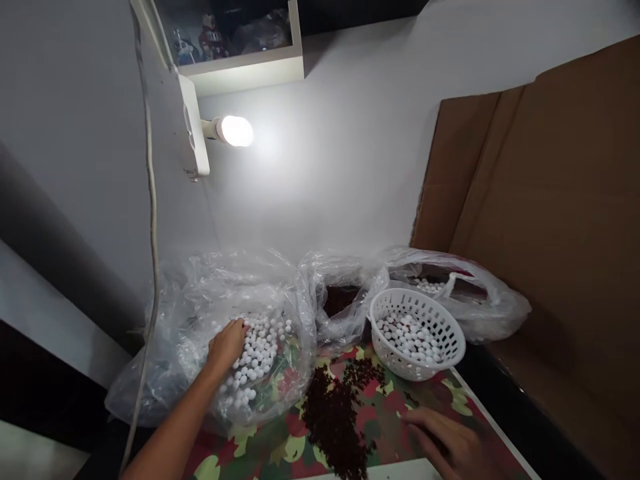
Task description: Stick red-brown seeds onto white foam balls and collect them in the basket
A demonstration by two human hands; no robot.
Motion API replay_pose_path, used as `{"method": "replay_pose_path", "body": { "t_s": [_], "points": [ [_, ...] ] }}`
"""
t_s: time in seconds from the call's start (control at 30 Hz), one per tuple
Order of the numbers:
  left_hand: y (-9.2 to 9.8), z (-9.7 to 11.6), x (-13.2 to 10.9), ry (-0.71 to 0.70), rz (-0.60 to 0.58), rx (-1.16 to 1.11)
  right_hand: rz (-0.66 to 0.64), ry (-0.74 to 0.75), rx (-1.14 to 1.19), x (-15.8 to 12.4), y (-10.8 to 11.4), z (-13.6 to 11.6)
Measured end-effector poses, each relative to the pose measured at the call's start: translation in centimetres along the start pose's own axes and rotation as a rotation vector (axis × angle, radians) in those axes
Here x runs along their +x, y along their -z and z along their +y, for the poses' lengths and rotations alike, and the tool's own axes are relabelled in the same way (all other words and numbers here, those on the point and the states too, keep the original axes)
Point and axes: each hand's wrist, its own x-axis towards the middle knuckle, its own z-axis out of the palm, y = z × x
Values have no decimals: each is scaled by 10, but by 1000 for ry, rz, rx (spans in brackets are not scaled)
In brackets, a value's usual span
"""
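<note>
My left hand (229,347) reaches into an open clear plastic bag (295,320) and rests among small white balls (263,343). Its fingers are curled, and whatever is in them is hidden. Low on the right, my right hand (447,437) hovers near the table edge with thumb and fingers drawn together. A tiny pale spot shows at its fingertips, too small to name. Between the hands lies a pile of small dark red-brown pieces (333,420). Beyond my right hand stands a white perforated plastic basket (383,347), partly filled with white balls.
A second clear bag (345,330) holds dark pieces, and a third bag (505,310) behind the basket holds more white balls. Camouflage-patterned sheeting (295,447) covers the table. Cardboard (550,200) leans at right; a cable (151,200) hangs at left beside a lit bulb (237,131).
</note>
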Motion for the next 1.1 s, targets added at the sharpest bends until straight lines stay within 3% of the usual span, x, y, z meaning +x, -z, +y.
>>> {"method": "replay_pose_path", "body": {
  "t_s": [0.17, 0.33, 0.4, 0.5, 0.6, 0.63, 0.7, 0.8, 0.93, 1.1],
  "points": [
    [1, -11, 5, 47, 39, -119, -166, -145, 11, 28, -20, 4],
    [4, -14, 6, 128, 56, -476, -241, -113, 17, 50, -51, -4],
    [10, -12, -2, 181, 64, -729, -277, -112, -45, 57, -56, -8],
    [25, 5, -27, 221, -73, -1331, -326, -108, -145, 64, -59, -13],
    [36, 46, -63, 122, -289, -1770, -321, -78, -150, 67, -56, -17],
    [37, 64, -75, 44, -418, -1849, -314, -69, -115, 67, -53, -18],
    [34, 99, -95, -38, -635, -1926, -282, -79, 17, 68, -49, -20],
    [21, 140, -112, -96, -823, -1933, -193, -214, 364, 69, -46, -24],
    [-1, 160, -116, -168, -854, -1917, -11, -332, 805, 70, -54, -28],
    [-13, 161, -119, -203, -824, -1852, 69, -295, 847, 70, -67, -35]
  ]
}}
